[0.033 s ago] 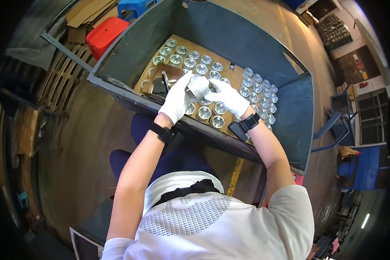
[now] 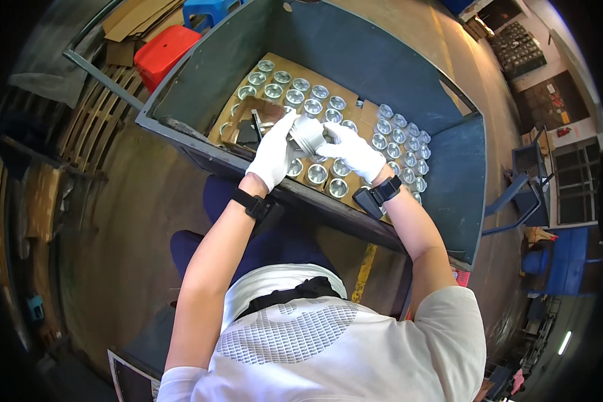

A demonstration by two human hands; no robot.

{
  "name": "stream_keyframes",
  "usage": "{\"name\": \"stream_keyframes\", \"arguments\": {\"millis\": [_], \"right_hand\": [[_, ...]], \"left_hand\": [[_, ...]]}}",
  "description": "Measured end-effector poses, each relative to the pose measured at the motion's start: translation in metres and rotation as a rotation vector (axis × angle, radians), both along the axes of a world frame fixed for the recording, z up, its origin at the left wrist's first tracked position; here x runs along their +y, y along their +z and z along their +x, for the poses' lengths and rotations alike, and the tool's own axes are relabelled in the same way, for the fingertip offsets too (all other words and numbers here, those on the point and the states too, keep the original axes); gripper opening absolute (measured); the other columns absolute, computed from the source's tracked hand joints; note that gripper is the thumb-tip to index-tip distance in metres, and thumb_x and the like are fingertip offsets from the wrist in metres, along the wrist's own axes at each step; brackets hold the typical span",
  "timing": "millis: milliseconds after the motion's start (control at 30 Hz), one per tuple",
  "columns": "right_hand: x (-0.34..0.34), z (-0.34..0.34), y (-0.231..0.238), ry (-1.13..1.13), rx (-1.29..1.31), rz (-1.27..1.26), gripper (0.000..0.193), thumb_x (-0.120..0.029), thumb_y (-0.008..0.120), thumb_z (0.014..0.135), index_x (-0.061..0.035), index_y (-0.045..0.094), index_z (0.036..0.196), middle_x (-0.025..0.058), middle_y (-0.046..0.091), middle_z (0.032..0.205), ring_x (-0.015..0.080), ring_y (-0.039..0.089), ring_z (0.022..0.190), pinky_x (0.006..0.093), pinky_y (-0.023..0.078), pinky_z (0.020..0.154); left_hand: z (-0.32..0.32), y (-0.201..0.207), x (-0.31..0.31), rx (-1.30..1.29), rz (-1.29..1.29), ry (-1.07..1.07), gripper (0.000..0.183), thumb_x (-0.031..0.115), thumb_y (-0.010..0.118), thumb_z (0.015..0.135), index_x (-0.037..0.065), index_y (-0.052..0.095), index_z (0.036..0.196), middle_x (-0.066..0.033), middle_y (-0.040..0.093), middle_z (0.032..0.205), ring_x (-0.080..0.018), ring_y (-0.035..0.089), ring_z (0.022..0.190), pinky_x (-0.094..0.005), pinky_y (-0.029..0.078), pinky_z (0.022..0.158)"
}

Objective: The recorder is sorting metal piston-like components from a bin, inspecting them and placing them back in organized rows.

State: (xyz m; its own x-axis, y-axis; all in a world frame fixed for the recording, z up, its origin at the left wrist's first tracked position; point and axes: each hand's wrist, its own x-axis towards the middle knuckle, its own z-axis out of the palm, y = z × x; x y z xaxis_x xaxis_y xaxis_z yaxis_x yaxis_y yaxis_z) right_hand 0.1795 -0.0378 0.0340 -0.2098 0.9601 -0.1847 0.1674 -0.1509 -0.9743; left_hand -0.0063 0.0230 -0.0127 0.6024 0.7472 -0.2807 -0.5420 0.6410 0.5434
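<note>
Grasping a silvery cylindrical metal part [image 2: 307,135] between them, white-gloved left hand [image 2: 273,154] and white-gloved right hand [image 2: 356,150] likely steady it.

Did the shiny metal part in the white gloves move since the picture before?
No. Judged against the grey bin, the metal part shows no clear shift in any direction, held between the left hand and right hand.

Left hand [image 2: 273,154] faces right hand [image 2: 358,154], fingers [image 2: 336,132] curled.
</note>
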Motion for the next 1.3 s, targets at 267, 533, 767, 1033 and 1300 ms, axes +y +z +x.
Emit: {"name": "stream_keyframes", "arguments": {"millis": [267, 533, 767, 1033, 1300], "right_hand": [[0.006, 0.012, -0.028, 0.052, -0.070, 0.037, 0.059, -0.014, 0.074, 0.092, 0.0059, 0.050, 0.141, 0.0135, 0.064, 0.127, 0.0191, 0.062, 0.113, 0.0332, 0.051, 0.098], [0.005, 0.000, -0.016, -0.044, -0.009, -0.019, 0.038, -0.022, 0.068, 0.095, 0.0027, 0.060, 0.122, 0.0086, 0.065, 0.103, 0.0154, 0.060, 0.098, 0.0322, 0.050, 0.088], [0.003, -0.010, -0.011, -0.015, -0.423, 0.047, 0.054, -0.035, 0.070, 0.094, 0.0028, 0.059, 0.132, 0.0157, 0.067, 0.120, 0.0239, 0.062, 0.108, 0.0377, 0.049, 0.096], [-0.001, -0.011, -0.015, -0.019, -0.510, 0.086, 0.063, -0.034, 0.072, 0.092, 0.0022, 0.054, 0.141, 0.0206, 0.063, 0.136, 0.0303, 0.059, 0.127, 0.0394, 0.045, 0.109], [0.009, -0.003, -0.016, -0.050, -0.213, -0.063, 0.040, -0.024, 0.072, 0.094, 0.0021, 0.063, 0.123, 0.0036, 0.065, 0.100, 0.0114, 0.060, 0.082, 0.0288, 0.051, 0.074]], "left_hand": [[0.002, 0.005, -0.001, 0.082, -0.018, 0.038, 0.037, 0.034, 0.056, 0.106, 0.007, 0.057, 0.131, -0.0090, 0.065, 0.123, -0.0242, 0.064, 0.115, -0.0438, 0.050, 0.103], [0.000, 0.002, -0.002, 0.052, 0.177, 0.021, 0.043, 0.034, 0.066, 0.100, 0.008, 0.057, 0.133, -0.0066, 0.065, 0.119, -0.0190, 0.063, 0.112, -0.0392, 0.052, 0.097], [0.000, 0.014, -0.008, 0.245, 0.301, 0.057, 0.041, 0.032, 0.074, 0.095, 0.006, 0.062, 0.125, -0.0042, 0.065, 0.110, -0.0112, 0.062, 0.098, -0.0299, 0.051, 0.086], [0.008, -0.011, 0.001, 0.240, 0.113, 0.154, 0.045, 0.045, 0.060, 0.102, 0.006, 0.060, 0.125, -0.0041, 0.065, 0.111, -0.0131, 0.062, 0.098, -0.0303, 0.051, 0.085], [0.007, -0.008, -0.009, 0.285, 0.246, 0.102, 0.043, 0.037, 0.064, 0.101, 0.010, 0.057, 0.134, -0.0033, 0.066, 0.120, -0.0133, 0.064, 0.106, -0.0350, 0.053, 0.091]]}}
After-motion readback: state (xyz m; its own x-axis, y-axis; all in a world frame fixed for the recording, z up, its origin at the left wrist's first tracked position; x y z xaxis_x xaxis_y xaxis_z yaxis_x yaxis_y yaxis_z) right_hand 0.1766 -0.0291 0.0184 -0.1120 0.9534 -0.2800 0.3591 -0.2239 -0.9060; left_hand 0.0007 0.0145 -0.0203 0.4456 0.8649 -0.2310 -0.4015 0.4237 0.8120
